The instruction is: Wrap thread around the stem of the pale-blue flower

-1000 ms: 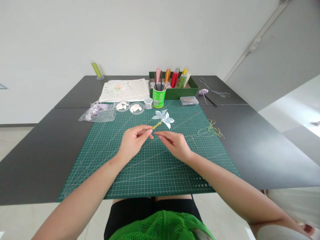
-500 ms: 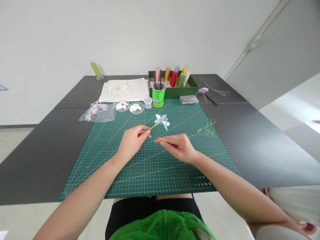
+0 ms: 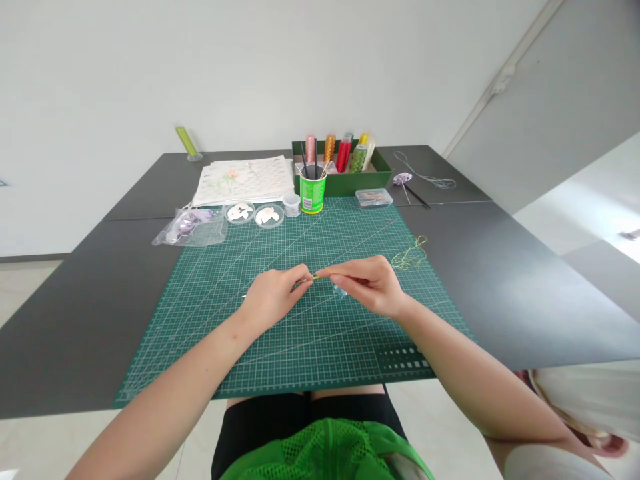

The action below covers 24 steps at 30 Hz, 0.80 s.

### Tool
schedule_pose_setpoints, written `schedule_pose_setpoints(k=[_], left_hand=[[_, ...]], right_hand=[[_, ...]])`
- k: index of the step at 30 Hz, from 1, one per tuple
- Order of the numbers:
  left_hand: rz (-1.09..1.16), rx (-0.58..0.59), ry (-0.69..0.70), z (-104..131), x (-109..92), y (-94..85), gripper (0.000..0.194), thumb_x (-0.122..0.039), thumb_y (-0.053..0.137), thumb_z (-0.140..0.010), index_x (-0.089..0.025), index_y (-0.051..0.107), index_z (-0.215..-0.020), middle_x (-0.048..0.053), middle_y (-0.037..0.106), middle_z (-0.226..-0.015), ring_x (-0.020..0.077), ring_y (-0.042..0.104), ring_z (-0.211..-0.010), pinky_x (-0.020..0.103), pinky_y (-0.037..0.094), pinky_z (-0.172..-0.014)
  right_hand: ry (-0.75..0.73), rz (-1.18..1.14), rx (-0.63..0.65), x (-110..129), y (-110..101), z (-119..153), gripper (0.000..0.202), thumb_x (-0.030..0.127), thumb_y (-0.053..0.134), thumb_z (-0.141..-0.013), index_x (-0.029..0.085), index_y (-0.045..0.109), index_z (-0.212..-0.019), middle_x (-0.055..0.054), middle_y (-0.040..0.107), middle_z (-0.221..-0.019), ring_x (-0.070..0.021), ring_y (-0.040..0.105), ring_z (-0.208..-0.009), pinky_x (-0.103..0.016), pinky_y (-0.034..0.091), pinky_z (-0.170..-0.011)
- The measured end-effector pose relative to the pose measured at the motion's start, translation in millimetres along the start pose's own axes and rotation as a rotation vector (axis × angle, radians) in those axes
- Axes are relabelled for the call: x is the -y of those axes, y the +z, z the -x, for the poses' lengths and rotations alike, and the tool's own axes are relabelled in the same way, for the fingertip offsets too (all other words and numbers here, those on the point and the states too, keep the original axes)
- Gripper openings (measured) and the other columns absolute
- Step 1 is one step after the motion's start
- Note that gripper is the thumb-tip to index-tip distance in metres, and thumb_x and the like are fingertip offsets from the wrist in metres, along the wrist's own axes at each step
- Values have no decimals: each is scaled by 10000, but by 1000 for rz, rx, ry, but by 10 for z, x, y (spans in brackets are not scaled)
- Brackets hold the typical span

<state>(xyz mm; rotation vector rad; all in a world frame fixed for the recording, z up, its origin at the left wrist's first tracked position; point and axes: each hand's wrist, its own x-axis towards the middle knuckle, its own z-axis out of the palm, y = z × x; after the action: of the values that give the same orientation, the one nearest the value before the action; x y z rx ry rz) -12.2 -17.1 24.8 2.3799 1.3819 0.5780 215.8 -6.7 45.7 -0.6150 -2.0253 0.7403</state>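
Over the green cutting mat, my left hand pinches a thin yellow-green stem. My right hand meets it from the other side, its fingertips closed on the stem's right part. Pale blue petals show just below the right fingers; the rest of the flower is hidden behind that hand. A thin white tip sticks out left of my left hand.
A green can with sticks stands before a green box of thread spools. Two dishes of white pieces, papers and a plastic bag lie left. Loose green thread and a clear case lie right.
The blue flower has turned from upright above the hands to partly behind my right hand. My right hand has come up to the stem and closed on it.
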Motion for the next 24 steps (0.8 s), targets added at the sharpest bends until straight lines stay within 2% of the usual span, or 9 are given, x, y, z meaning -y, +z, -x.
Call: schedule_pose_setpoints(k=[6,8,10,12,16,20,24], left_hand=[[-15,31,78,19,-12,21,192,-347,533,-1041,-253,694,-999,-37,751,-764,146,647,-560,246,357,-532],[7,43,112,20,-27,25,194,-337,528,-1043,-250,696,-998,-30,768,-800,153,680,-606,245,383,-550],[29,53,150,23,-50,23,191,-325,531,-1043,-245,693,-982,-32,770,-799,151,688,-617,242,392,-554],[48,65,195,31,-73,17,184,-318,541,-1042,-239,688,-966,-37,764,-778,141,680,-603,236,387,-546],[80,80,274,60,-92,3,202,-336,533,-1052,-235,692,-978,-35,762,-779,135,687,-626,232,396,-557],[140,63,270,87,-86,-2,245,-377,506,-1062,-245,709,-1026,-27,771,-809,129,691,-643,228,425,-586],[177,18,204,99,-92,-15,270,-424,517,-1053,-243,716,-1030,-35,725,-701,119,639,-565,221,405,-548]], right_hand=[[88,40,-7,-56,-65,-20,277,309,594,-994,211,806,-1143,-17,785,-742,-94,607,-498,-217,488,-499],[137,60,-2,-89,-80,-31,288,334,589,-994,230,805,-1155,-36,816,-877,-122,687,-600,-234,543,-563],[179,62,-4,-126,-97,-47,286,338,592,-988,248,805,-1158,-45,819,-1012,-169,763,-788,-267,601,-682],[216,46,5,-167,-115,-66,281,339,599,-983,260,804,-1158,-42,807,-1095,-202,779,-935,-299,625,-775],[288,4,39,-254,-133,-97,279,361,609,-976,257,804,-1147,-32,799,-1128,-215,776,-1005,-334,634,-850],[327,-31,60,-339,-118,-108,278,368,613,-966,260,804,-1136,-22,787,-1168,-219,748,-1114,-367,605,-985],[359,-22,81,-415,-90,-104,284,376,618,-958,252,807,-1130,-30,787,-1168,-234,743,-1129,-385,594,-1001]])
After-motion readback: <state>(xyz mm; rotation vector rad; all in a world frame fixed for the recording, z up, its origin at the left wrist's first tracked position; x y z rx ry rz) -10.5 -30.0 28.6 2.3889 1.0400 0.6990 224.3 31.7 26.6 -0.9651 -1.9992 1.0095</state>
